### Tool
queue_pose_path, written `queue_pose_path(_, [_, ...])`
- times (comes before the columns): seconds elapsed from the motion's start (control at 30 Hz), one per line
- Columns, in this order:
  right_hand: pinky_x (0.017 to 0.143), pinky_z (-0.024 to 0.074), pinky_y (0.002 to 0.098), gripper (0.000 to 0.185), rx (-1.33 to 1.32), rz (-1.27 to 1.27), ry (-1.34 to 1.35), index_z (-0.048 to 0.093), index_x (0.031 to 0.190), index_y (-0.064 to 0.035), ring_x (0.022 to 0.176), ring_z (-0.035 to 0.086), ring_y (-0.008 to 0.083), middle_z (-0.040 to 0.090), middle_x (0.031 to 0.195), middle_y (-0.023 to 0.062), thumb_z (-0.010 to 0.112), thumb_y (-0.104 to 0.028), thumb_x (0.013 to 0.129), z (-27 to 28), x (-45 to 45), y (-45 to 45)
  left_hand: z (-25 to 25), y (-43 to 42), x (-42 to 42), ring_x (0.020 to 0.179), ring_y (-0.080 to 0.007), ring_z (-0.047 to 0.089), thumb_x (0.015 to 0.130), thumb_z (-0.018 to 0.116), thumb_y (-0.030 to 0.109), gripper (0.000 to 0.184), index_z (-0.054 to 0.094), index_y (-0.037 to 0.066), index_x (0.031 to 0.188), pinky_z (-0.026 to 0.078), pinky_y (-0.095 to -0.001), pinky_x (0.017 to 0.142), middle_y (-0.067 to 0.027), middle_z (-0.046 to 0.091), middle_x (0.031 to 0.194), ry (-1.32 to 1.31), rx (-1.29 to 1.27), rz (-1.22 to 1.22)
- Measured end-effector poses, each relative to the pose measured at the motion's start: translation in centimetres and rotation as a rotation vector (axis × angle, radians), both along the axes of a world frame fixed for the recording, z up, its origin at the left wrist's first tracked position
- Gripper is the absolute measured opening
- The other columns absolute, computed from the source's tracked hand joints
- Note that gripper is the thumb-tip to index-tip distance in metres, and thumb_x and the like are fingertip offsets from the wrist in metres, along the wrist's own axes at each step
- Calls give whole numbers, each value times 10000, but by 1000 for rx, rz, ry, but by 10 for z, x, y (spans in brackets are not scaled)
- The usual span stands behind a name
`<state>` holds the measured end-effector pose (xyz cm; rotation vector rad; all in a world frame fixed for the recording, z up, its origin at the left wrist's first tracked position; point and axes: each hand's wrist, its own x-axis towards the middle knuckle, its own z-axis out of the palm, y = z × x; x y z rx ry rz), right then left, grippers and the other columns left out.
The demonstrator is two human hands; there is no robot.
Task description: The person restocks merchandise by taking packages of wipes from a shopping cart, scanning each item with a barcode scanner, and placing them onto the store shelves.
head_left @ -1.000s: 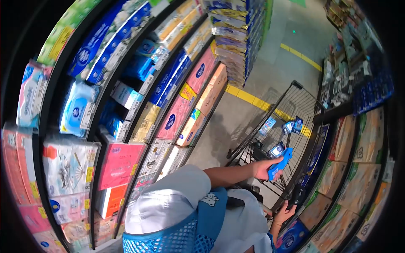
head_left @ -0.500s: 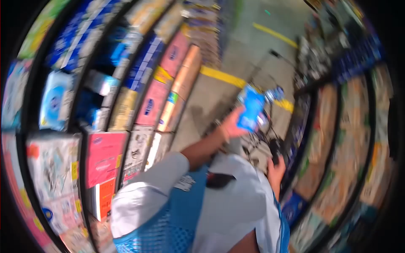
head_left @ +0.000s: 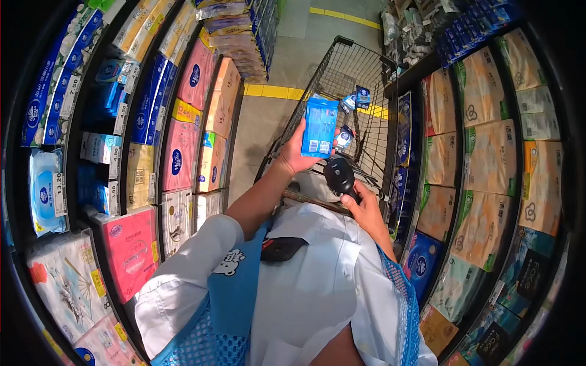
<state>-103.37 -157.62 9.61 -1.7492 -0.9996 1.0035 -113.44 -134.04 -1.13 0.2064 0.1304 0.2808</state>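
My left hand (head_left: 293,152) is closed around a blue pack of wet wipes (head_left: 320,122), held up over the near end of a wire shopping cart (head_left: 365,53). White barcode labels show at the pack's lower edge, on the side turned towards me. In my right hand (head_left: 366,208) is a black handheld scanner (head_left: 339,175), its rounded head just below and right of the pack. Small blue-and-white packs (head_left: 345,138) lie inside the cart, beyond my hands. Part of the cart's near end is hidden by my hands and the scanner.
Shelves run along both sides of the aisle. Pink tissue packs (head_left: 182,152) and a blue wipes pack (head_left: 46,192) are on the left, with price tags beside them. Beige tissue packs (head_left: 485,152) fill the right shelves. Yellow floor tape (head_left: 274,92) crosses the aisle ahead.
The view has turned and sharpened, with the cart now plainly visible. The wipes pack stands more upright in my left hand. My right hand has brought the scanner closer to the pack.
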Motion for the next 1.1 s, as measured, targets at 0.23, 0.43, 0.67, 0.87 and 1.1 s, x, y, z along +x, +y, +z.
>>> queue_pose_path(0.23, [668, 471, 326, 394, -37, 44, -82, 637, 1143, 15, 724, 577, 172, 672, 849, 123, 730, -317, 951, 14, -7, 8, -2, 1, 0, 1215, -337, 622, 1022, 356, 680, 798, 408, 71, 1535, 520, -511, 1012, -193, 544, 1463, 10, 33, -43])
queue_pose_path(0.43, [660, 484, 348, 412, 51, 71, -127, 640, 1138, 24, 709, 608, 225, 688, 872, 160, 751, -312, 928, 4, -13, 11, -2, -1, 1, 1201, -328, 632, 1011, 391, 683, 803, 410, 73, 1533, 538, -495, 992, -195, 560, 1442, 0, 51, -100])
queue_pose_path(0.67, [699, 507, 346, 431, -169, 70, -118, 638, 1160, 39, 748, 637, 212, 710, 933, 180, 765, -289, 912, 25, -19, 14, 1, -4, 4, 1067, -293, 689, 993, 455, 670, 775, 464, 74, 1489, 583, -449, 890, -168, 650, 1308, 37, 17, -102])
queue_pose_path(0.87, [699, 490, 330, 354, 8, 99, -159, 629, 1075, 54, 768, 570, 144, 680, 847, 102, 730, -245, 915, 5, -16, 12, -14, -2, 8, 1043, -283, 694, 982, 476, 678, 755, 505, 79, 1442, 579, -429, 889, -156, 665, 1260, -132, -38, -136])
queue_pose_path(1.1, [665, 454, 314, 455, -13, 86, -115, 638, 1068, 40, 735, 523, 127, 667, 833, 77, 746, -379, 928, 14, -24, 16, -7, -3, 2, 1019, -263, 691, 998, 438, 681, 735, 499, 119, 1468, 578, -405, 861, -142, 672, 1267, 0, 46, -89])
